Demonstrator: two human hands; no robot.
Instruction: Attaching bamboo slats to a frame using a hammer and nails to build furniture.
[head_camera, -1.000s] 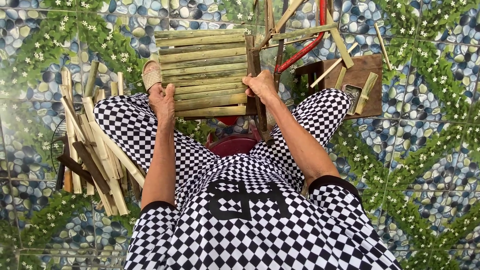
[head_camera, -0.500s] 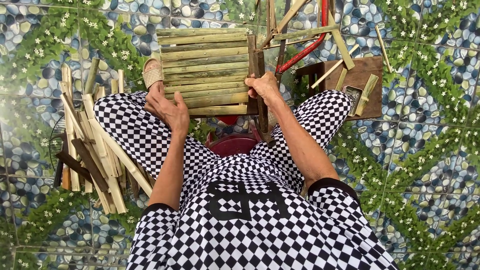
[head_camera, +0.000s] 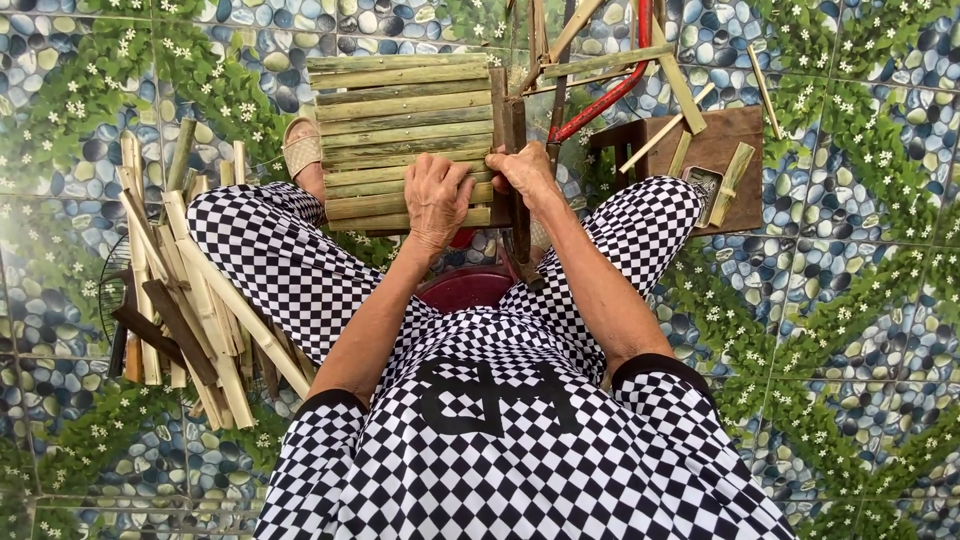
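Pebble-and-flower patterned tiles cover the floor, with a heap of split bamboo strips (head_camera: 175, 290) at nine o'clock beside the seated person's knee. Since a moment ago the left hand (head_camera: 437, 197) has come off that knee, where it turned palm-up, and now lies palm-down with fingers spread on the lower slats of the bamboo slat panel (head_camera: 400, 135) at twelve o'clock, so both hands are on the piece. Just beside it, the right hand (head_camera: 524, 170) stays curled around the dark upright post (head_camera: 515, 160) at the panel's right edge, the two hands nearly touching.
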